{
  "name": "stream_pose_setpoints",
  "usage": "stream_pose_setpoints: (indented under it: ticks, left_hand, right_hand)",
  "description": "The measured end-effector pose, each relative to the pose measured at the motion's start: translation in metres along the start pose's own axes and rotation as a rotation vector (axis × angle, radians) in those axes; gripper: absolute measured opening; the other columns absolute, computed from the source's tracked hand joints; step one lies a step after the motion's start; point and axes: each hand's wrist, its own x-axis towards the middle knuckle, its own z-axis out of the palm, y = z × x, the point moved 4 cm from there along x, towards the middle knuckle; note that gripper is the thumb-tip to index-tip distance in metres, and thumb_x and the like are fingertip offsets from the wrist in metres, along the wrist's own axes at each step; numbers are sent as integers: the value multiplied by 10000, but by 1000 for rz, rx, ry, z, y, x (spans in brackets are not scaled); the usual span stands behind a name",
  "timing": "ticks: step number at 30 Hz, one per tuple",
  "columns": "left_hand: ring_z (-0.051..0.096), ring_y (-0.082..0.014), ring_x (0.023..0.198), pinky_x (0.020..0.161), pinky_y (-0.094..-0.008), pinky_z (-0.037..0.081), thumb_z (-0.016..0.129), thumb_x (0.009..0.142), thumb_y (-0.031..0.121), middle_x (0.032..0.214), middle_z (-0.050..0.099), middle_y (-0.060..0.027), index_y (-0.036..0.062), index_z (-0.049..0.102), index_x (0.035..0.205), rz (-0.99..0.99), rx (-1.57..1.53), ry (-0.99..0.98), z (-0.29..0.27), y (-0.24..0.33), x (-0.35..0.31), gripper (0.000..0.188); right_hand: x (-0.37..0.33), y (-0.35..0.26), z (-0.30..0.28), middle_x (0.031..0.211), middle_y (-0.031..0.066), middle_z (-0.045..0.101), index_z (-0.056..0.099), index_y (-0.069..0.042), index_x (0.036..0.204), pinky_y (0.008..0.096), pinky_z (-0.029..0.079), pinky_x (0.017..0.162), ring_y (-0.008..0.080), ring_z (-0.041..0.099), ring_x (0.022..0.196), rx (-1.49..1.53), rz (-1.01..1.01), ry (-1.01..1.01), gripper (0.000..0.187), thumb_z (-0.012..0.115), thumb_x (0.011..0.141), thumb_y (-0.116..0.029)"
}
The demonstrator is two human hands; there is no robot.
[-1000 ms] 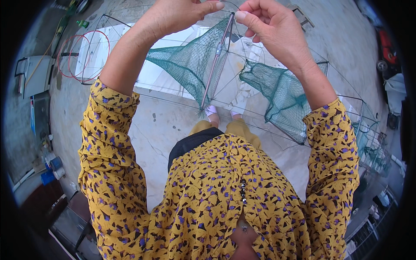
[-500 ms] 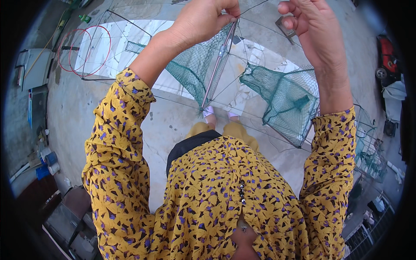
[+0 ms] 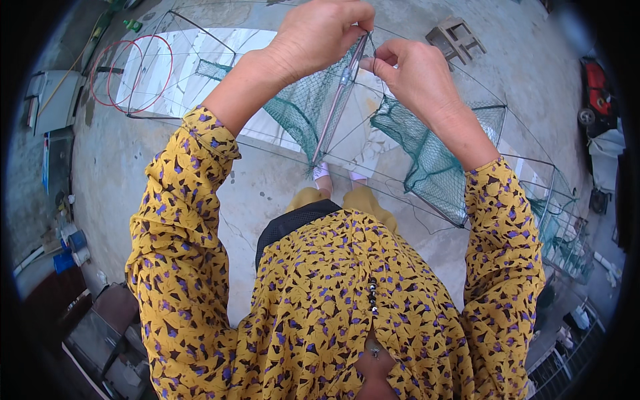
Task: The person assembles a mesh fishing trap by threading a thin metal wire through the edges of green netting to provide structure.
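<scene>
My left hand is raised at the top, its fingertips pinching the upper corner of a netted metal frame, where dark cord is wrapped. Green netting hangs from this frame. Just to the right, my right hand is closed in a pinch on a thin dark cord that runs to the same corner. Its exact grip is partly hidden by the fingers. Below my right wrist, a second framed section of green net spreads out, tied to the first by thin lines.
Two red rings and a dark frame stand at the left over white marbled sheets. A small wooden stool is at the back right. More netting lies at right, near a red wheeled object.
My right hand has come down and left from the top, closing from spread fingers to a pinch beside my left hand. My left hand keeps its hold on the frame corner.
</scene>
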Motion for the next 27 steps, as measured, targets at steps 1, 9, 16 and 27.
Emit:
stream_pose_setpoints:
  ticks: [1,9,16,27]
  left_hand:
    - [572,-268,662,591,-356,442,582,711,76,666,558,-106,79,571,750,2,-3,3,1,0,0,41]
    - [565,-265,645,579,-357,440,588,692,74,651,550,-101,78,570,734,24,-32,44,5,-3,0,46]
    - [562,-252,619,561,-342,438,607,671,72,639,551,-96,67,571,725,-24,-80,42,10,-8,0,66]
    - [504,-123,558,529,-266,409,607,710,27,604,516,-23,70,552,753,-312,-436,122,44,-28,-2,83]
  right_hand:
    - [1,2,3,731,167,612,629,-27,773,402,469,663,335,591,694,0,-1,0,145,605,738,-165]
    - [-2,14,3,692,76,615,573,-17,931,308,478,612,186,603,645,593,209,-151,256,645,697,-91]
    - [-2,18,0,732,79,622,593,-30,915,287,477,611,153,602,642,386,88,-126,185,603,761,-134]
    - [97,20,-6,679,32,564,541,-8,901,202,422,467,92,527,548,593,153,0,177,582,809,-154]
